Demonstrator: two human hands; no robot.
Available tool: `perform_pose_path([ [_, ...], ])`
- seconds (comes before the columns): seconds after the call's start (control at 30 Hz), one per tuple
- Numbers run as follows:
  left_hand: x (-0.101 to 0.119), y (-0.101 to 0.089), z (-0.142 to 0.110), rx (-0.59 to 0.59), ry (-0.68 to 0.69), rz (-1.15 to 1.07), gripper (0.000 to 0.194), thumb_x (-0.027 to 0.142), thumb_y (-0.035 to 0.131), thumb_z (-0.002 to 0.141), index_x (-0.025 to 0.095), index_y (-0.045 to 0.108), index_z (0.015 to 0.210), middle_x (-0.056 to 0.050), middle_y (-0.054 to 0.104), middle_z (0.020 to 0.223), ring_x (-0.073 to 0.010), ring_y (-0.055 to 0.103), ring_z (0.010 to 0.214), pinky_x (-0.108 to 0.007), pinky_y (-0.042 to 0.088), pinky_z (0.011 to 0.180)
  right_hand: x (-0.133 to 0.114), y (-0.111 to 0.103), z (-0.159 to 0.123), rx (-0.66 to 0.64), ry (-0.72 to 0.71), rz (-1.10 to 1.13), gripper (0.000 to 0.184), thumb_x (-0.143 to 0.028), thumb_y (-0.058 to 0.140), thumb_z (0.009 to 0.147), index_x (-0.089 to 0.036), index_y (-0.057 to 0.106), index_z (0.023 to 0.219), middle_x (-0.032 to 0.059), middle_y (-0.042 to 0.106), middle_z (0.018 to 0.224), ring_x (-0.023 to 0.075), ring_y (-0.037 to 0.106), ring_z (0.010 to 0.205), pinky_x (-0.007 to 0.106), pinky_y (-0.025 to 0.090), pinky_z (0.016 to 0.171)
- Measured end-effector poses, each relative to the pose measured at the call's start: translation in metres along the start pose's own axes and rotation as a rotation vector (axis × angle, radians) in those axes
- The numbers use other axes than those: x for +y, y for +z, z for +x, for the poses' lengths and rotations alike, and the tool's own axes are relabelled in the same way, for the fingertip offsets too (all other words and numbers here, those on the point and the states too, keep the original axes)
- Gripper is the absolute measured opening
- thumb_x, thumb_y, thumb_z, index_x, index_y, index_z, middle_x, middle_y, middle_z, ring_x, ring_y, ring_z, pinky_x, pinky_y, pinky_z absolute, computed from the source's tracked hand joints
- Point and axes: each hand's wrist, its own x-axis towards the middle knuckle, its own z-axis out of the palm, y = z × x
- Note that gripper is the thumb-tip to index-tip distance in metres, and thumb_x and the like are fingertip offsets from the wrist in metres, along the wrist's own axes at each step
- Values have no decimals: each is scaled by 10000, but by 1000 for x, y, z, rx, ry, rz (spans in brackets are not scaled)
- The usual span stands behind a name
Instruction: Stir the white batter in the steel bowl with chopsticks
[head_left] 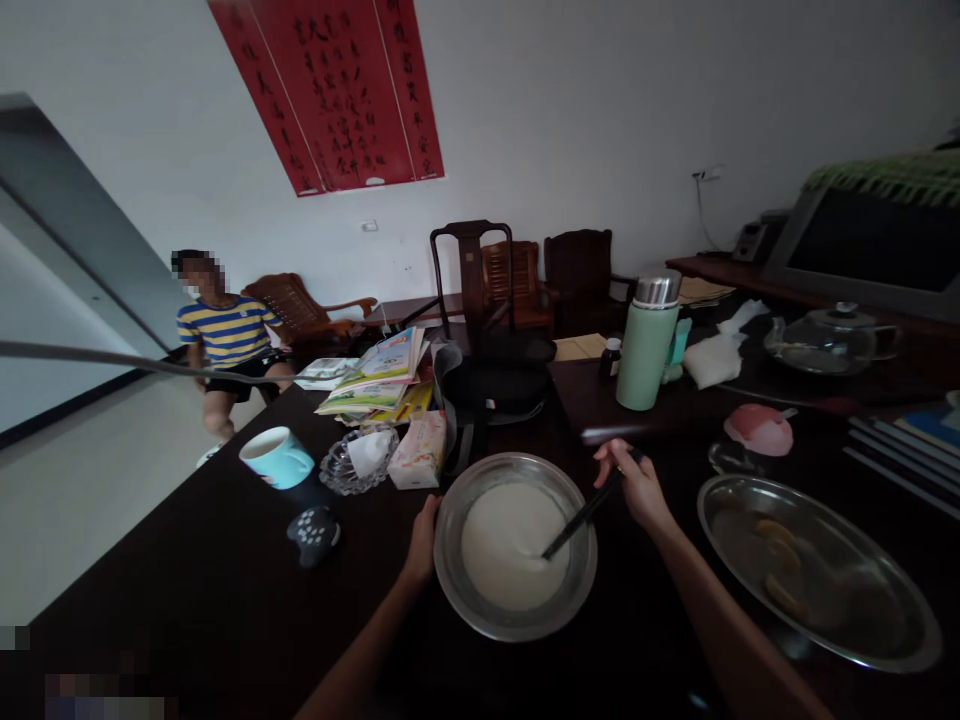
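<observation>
A round metal bowl of creamy white batter stands on the dark table in front of me. My left hand holds the bowl at its left side, thumb by the rim and the other fingers mostly hidden. Closed around dark chopsticks, my right hand is above the table to the right of the bowl. The chopsticks slant down to the left over the rim, and their tips dip into the batter, where a swirl shows.
An oval metal tray with a few brownish pieces lies right. Beyond are a green flask, glass teapot and pink-topped container. Left are a blue mug, game controller, glass dish and tissue pack. A person sits far left.
</observation>
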Motion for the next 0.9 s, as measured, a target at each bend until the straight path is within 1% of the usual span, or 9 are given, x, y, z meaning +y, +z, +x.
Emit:
perform_pose_path([
  [0.13,1,0,-2,42,-3,-21,656,730,416,772,146,716,777,-91,719,766,-283,653,873,-402,518,829,-16,9,-2,-202,43,-19,454,-627,523,862,-209,669,764,34,693,598,197,622,591,327,477,645],
  [0.2,1,0,-3,70,-4,-27,630,719,435,768,156,719,779,-87,717,765,-288,649,881,-406,517,824,-22,13,-1,-256,35,-37,463,-637,533,850,-207,683,774,47,723,651,207,643,642,336,490,683],
  [0.37,-5,-2,-2,163,-1,6,587,719,465,745,181,700,758,-81,711,799,-288,635,903,-407,504,837,-19,2,6,-207,44,-54,456,-647,566,820,-216,666,715,41,702,611,214,649,621,337,503,655],
  [0.47,-8,-4,-2,226,1,60,584,736,466,733,188,666,709,-71,683,736,-282,619,864,-392,500,796,-6,-5,2,-238,96,-15,423,-609,565,842,-217,663,721,40,709,633,211,657,618,335,511,647],
  [0.57,-6,-5,-3,244,-5,87,554,737,472,731,211,629,659,-47,649,694,-256,594,790,-363,493,747,4,-5,-5,-278,70,-4,408,-597,573,844,-222,681,724,42,707,638,212,657,622,334,511,641],
  [0.67,1,-4,-4,196,4,49,529,722,472,744,230,528,561,-14,546,584,-202,513,635,-330,465,649,5,-6,-11,-286,-8,-48,394,-583,590,839,-227,707,716,57,715,688,225,667,689,344,511,696],
  [0.77,7,-3,-4,123,28,-64,543,698,444,777,241,386,490,13,403,500,-156,392,525,-306,410,558,3,-11,-14,-152,-9,-65,404,-585,565,854,-231,699,712,55,692,636,225,649,642,345,500,665],
  [0.83,9,-3,-3,118,42,-100,551,695,434,782,242,345,482,14,383,500,-149,375,521,-298,397,545,3,-14,-16,-82,19,-45,413,-575,525,881,-233,683,711,45,667,577,215,627,581,335,485,617],
  [0.9,9,-3,-3,132,39,-59,560,717,428,769,240,349,486,10,393,509,-151,382,532,-297,397,551,2,-14,-18,-118,29,-25,416,-565,509,894,-233,680,710,41,657,557,210,618,560,328,480,598],
])
